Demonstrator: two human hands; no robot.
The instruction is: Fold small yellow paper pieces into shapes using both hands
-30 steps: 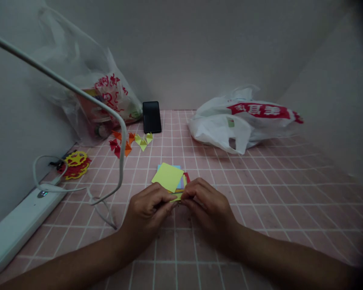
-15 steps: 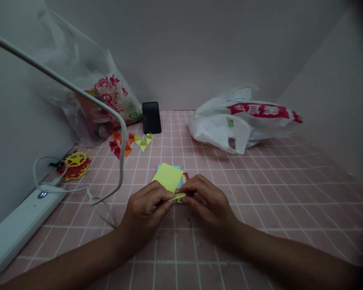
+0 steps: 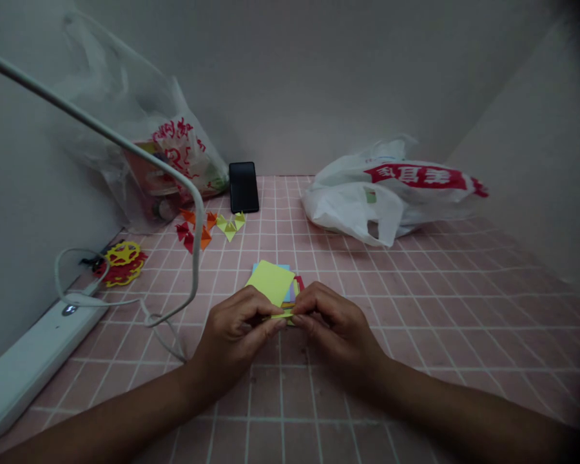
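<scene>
Between my two hands is a small folded piece of yellow paper [image 3: 283, 315], seen nearly edge-on. My left hand [image 3: 239, 328] pinches its left end between thumb and forefinger. The thumb and fingers of my right hand [image 3: 336, 328] close on its right end. Just beyond the hands lies a flat yellow paper square [image 3: 270, 281], turned at an angle on a small pile of coloured sheets [image 3: 292, 293] in blue, purple, red and other colours. My fingers cover the near part of the pile and most of the folded paper.
Folded paper pieces in red, orange [image 3: 205, 238] and yellow [image 3: 229, 227] lie farther back, near a black phone [image 3: 244, 187]. Plastic bags stand at back left [image 3: 183, 154] and back right [image 3: 352, 203]. Yellow and red cut-outs [image 3: 123, 264], a power strip [image 3: 43, 361] and a looping white cable [image 3: 196, 258] occupy the left.
The right fingers have closed in on the folded yellow paper, which now looks flatter and more edge-on. Both hands stay in nearly the same place; the view has shifted very slightly.
</scene>
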